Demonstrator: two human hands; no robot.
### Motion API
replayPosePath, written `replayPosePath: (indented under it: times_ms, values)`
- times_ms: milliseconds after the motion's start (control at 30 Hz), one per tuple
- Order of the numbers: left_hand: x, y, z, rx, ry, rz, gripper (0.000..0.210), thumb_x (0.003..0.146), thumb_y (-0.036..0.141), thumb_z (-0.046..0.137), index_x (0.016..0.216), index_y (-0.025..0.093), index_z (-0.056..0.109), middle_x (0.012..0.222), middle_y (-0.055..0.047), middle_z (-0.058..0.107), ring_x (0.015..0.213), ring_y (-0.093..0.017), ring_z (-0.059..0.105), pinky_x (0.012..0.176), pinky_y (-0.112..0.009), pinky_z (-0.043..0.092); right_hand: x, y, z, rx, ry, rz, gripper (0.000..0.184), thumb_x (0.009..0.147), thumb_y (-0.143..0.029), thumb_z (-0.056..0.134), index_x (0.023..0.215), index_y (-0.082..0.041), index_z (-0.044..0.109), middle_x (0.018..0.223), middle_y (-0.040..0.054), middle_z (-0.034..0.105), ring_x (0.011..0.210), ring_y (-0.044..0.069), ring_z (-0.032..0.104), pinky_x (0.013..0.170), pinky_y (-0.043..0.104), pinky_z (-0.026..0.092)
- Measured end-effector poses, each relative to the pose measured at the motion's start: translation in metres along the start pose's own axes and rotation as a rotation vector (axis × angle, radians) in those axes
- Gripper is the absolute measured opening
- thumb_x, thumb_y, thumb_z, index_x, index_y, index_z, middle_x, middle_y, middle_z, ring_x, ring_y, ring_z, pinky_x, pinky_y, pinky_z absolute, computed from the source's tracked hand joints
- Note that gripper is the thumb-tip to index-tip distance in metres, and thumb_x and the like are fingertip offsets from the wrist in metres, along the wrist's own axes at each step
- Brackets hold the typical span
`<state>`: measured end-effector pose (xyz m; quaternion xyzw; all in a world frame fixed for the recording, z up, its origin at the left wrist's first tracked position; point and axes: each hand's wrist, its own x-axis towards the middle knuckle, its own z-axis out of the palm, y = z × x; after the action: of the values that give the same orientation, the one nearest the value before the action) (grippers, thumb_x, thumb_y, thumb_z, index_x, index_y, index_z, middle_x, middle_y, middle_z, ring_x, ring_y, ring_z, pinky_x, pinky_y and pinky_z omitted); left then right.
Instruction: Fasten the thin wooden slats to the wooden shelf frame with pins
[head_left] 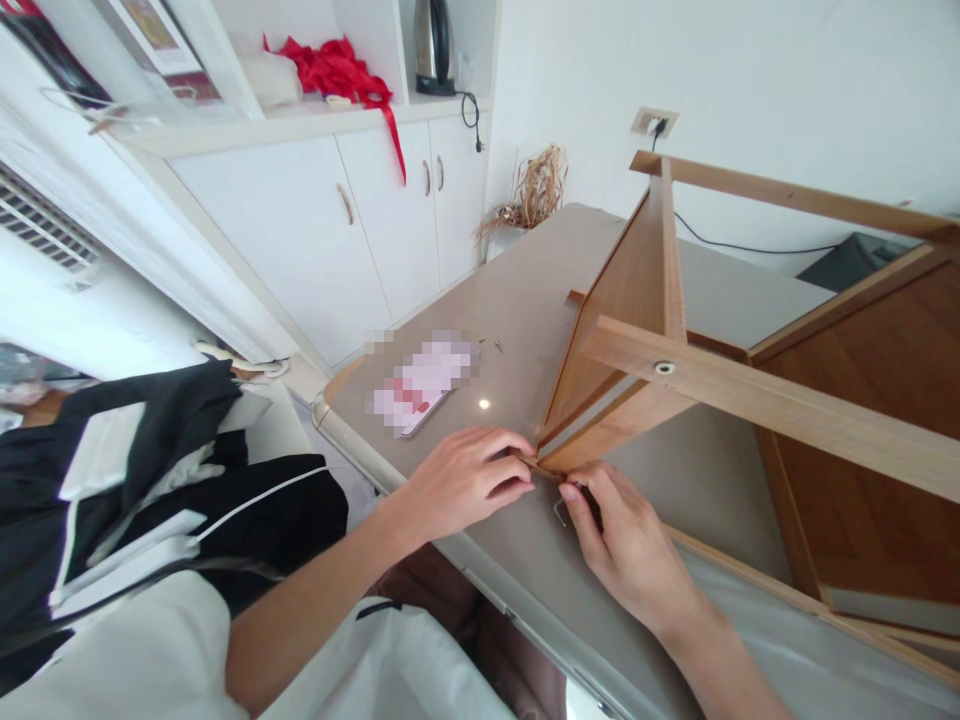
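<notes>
A wooden furniture frame lies on its side on the grey-covered table. At its near lower corner, a thin wooden strip runs between my two hands. My left hand has its fingers bent, their tips closed on the strip's left end. From the other side, my right hand pinches the strip's right end between thumb and fingers. A small bent metal hex key shows just beside my right thumb; whether it lies on the table or touches that hand I cannot tell.
A blurred-out phone lies on the table, with a small screw near it. White cabinets stand behind, holding red ribbon and a kettle. Dark clothes are heaped at left.
</notes>
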<state>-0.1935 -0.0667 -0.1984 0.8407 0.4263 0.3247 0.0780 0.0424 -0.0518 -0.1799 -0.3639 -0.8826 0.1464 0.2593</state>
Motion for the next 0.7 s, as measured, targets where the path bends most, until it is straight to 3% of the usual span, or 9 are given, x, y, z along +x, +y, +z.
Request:
replayPosePath:
  times_ms: [700]
  values:
    - [0.0067,-0.0048,-0.0015,-0.013,-0.022,0.028,0.018,0.101,0.034,0.059,0.096,0.021,0.069,0.108,0.000,0.074,0.096,-0.014,0.069,0.087,-0.029,0.048,0.0001,-0.0021,0.0020,0.076,-0.059,0.025,0.009,0.104,-0.024,0.049,0.097,-0.023,0.054,0.088,0.0010,0.062,0.081,0.014,0.061,0.075,0.028,0.046]
